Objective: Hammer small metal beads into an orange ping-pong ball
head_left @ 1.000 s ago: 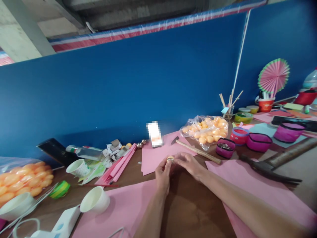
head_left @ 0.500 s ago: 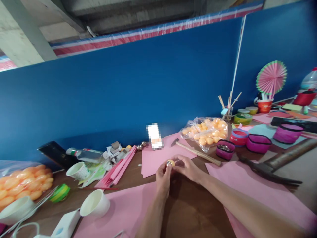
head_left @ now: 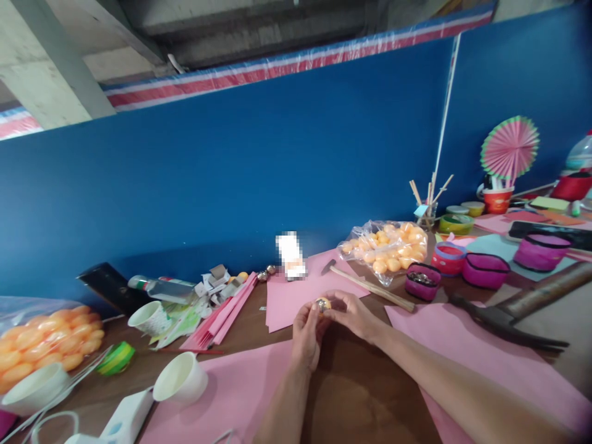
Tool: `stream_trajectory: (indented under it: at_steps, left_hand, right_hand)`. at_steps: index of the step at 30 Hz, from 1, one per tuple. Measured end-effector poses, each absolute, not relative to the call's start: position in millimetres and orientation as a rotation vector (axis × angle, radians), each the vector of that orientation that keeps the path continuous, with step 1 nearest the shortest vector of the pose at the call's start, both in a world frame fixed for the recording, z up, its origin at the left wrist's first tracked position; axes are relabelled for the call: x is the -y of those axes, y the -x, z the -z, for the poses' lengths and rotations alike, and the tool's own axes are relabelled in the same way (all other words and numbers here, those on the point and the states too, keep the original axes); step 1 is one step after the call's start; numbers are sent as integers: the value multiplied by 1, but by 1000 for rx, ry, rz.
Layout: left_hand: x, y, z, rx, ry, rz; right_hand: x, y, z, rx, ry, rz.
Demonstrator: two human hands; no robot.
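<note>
Both of my hands meet over the brown table, pinching one small orange ball with a shiny metal piece on it. My left hand grips it from the left and below. My right hand holds it from the right with fingertips. Pink paper sheets lie just behind and around the hands.
A bag of orange balls and a small hammer lie behind right. A big hammer lies at right beside several pink and red tubs. White cups, another ball bag, folded pink strips sit left.
The hands stay together on the small ball and barely shift; the fingers turn it slightly. The view has drifted a little.
</note>
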State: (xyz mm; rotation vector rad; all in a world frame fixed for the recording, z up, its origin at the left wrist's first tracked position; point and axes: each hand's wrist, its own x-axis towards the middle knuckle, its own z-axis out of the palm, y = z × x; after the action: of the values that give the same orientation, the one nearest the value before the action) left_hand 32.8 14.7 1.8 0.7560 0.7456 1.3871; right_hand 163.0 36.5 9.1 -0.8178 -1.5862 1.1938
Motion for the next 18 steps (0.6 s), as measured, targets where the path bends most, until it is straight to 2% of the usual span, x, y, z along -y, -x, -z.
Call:
stream_trajectory:
  at_steps: [11, 18]
  left_hand:
    - [-15, -28, -1, -684, -596, -1386]
    - [-18, -28, -1, -637, -559, -1419]
  right_hand:
    - [-34, -164, -12, 1627, 857, -1168]
    - [-31, -161, -14, 1662, 941, -816]
